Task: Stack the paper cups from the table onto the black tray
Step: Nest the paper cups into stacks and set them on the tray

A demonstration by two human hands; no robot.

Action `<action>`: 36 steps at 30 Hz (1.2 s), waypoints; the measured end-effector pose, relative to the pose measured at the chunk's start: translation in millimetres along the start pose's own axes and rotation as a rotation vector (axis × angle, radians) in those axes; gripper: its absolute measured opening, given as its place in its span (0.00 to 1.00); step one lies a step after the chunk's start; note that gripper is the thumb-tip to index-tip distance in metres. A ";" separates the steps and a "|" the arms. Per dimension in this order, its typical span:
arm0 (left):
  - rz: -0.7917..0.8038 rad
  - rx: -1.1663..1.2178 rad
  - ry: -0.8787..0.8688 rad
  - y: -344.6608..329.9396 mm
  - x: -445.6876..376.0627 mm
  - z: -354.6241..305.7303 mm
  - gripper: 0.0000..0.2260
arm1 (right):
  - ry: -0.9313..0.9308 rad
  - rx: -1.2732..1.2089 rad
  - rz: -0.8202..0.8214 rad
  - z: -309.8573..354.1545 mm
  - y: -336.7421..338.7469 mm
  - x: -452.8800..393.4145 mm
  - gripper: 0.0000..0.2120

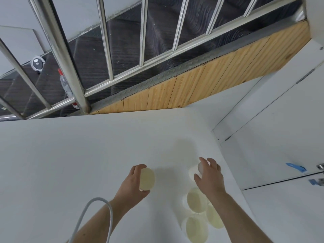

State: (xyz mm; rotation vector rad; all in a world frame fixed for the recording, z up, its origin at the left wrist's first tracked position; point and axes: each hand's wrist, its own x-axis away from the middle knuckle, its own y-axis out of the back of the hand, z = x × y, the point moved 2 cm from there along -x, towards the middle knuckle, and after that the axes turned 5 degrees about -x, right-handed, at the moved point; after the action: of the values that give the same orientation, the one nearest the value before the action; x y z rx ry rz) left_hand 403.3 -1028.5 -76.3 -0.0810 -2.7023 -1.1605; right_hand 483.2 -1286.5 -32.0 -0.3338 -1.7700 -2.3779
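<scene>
My left hand (135, 181) is curled round a paper cup (147, 179), thumb below and fingers over the top, with the cup's cream-coloured opening turned toward me above the white desk (70, 155). My right hand (209, 176) is off to the right, well apart from the left, its fingers wrapped over a second paper cup (194, 171) that lies tipped on its side, its small round base showing between my fingers. Just below my right wrist three more cups (196, 199) stand close together on the desk with their openings up, the rightmost partly hidden behind my forearm. A grey cable (109, 214) loops up beside my left forearm. Beyond the far edge of the desk a steel railing (108, 41) runs across dark stairs, with a clear plastic bottle (65, 83) with a red cap behind one post. A strip of blue tape (296, 167) shows on the white panel at the right.
</scene>
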 end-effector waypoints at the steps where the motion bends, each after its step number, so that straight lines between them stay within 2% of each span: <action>1: -0.007 -0.021 -0.013 -0.1 0.9 2.4 0.33 | -0.032 0.015 0.017 -2.2 -0.5 -3.3 0.31; 6: -0.016 -0.102 -0.024 3.3 2.6 9.9 0.34 | -0.070 -0.029 0.049 -6.5 -5.2 -10.7 0.28; 11: 0.006 -0.130 -0.039 9.1 1.7 6.7 0.44 | -0.021 -0.144 0.017 5.4 0.8 -9.1 0.26; 15: -0.047 -0.108 -0.079 16.7 -6.0 -12.5 0.43 | 0.042 -0.481 0.001 28.2 12.7 -3.0 0.26; 19: -0.086 -0.056 -0.141 21.2 -14.7 -32.4 0.43 | 0.004 -0.944 0.167 54.5 18.7 9.9 0.19; 24: -0.084 0.066 -0.196 22.9 -14.6 -46.1 0.38 | -0.020 -1.187 0.332 64.8 21.1 21.4 0.15; 27: -0.085 0.101 -0.191 22.6 -11.9 -48.2 0.33 | -0.039 -1.183 0.341 61.1 16.4 23.1 0.14; 30: -0.083 0.073 -0.202 20.8 -11.3 -49.0 0.32 | 0.071 -0.813 0.038 55.0 12.4 23.8 0.13; 32: -0.097 0.034 -0.218 18.4 -12.7 -49.6 0.33 | 0.188 -0.686 -0.110 57.8 12.2 27.9 0.11; 36: -0.105 -0.057 -0.239 15.0 -13.0 -55.2 0.34 | 0.234 -0.687 -0.058 69.6 6.0 32.7 0.09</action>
State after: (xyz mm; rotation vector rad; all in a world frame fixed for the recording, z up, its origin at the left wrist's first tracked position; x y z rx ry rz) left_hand 426.9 -1057.6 -31.3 -0.0920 -2.9113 -1.3365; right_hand 459.1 -1221.5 1.6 -0.0687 -0.8364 -2.8574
